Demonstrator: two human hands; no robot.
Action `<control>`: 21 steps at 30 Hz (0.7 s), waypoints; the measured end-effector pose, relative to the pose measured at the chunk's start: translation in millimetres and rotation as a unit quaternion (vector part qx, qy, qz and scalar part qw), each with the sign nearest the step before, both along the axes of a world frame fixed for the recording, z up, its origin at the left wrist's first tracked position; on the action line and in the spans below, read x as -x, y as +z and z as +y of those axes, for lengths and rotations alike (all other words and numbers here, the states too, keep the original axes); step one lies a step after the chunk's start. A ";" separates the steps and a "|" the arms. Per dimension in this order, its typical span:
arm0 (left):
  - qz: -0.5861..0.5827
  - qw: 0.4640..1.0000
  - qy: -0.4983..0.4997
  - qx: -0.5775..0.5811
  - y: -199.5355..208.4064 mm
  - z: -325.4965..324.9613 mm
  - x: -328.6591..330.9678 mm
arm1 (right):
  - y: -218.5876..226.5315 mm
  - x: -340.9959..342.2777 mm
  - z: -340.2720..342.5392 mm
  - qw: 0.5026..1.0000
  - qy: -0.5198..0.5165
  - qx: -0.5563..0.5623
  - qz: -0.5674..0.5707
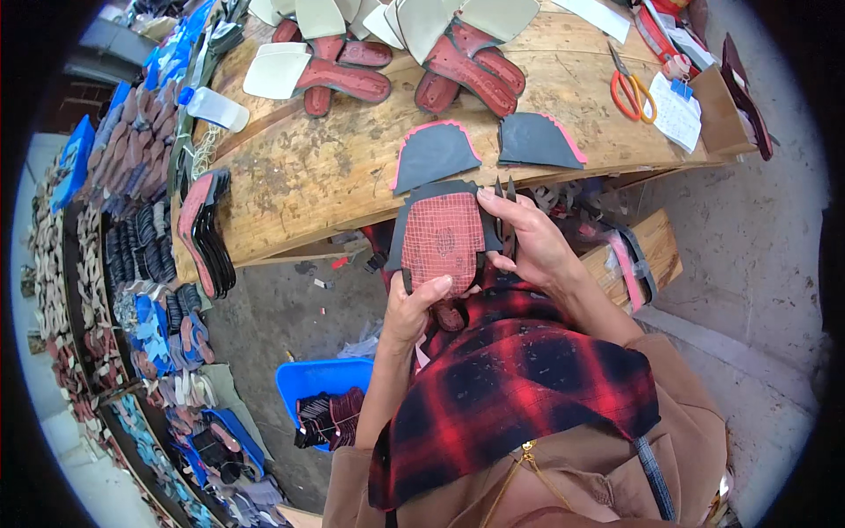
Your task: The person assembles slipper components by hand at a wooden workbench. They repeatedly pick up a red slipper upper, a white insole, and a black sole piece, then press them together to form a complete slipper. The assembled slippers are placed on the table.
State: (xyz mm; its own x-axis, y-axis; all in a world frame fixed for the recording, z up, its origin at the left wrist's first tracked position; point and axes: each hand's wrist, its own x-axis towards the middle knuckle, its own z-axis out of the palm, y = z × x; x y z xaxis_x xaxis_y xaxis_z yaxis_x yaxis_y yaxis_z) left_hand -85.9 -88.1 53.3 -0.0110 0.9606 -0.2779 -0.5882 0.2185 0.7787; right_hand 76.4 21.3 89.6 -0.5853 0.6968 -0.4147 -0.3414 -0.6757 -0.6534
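Note:
Over my lap, a slipper (444, 233) with a red, grid-patterned sole face and a dark grey upper piece showing round its edges is held between both hands. My left hand (414, 308) grips its lower end, thumb pressed on the red face. My right hand (528, 233) pinches the upper right edge between thumb and fingers. Two dark pointed blades, apparently thread snips (505, 198), stick up from that same hand; their handle is hidden. Just beyond, at the table edge, lie two dark grey upper pieces with pink edging, one to the left (436, 157) and one to the right (539, 141).
Red soles with white pieces (343, 79) are heaped on the wooden table (299, 176). Orange-handled scissors (632, 92) lie at the right, a bottle (216, 108) at the left. Stacked soles (207, 233) hang over the left edge. A blue bin (304, 378) stands below.

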 end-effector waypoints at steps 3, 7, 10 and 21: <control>0.079 0.996 0.042 0.000 -17.9 0.6 -0.5 | -9.5 -1.6 3.7 1.000 0.001 0.001 0.002; 0.117 0.991 0.052 0.023 -25.2 3.5 -1.8 | -26.7 -5.2 12.0 0.972 0.068 -0.128 -0.184; 0.109 0.990 0.082 0.027 -17.5 9.4 -4.7 | -24.8 2.2 11.7 0.960 0.036 -0.169 -0.219; 0.619 0.748 0.238 0.011 -42.4 -24.7 46.7 | -48.7 39.9 -0.2 0.999 0.005 -0.044 -0.022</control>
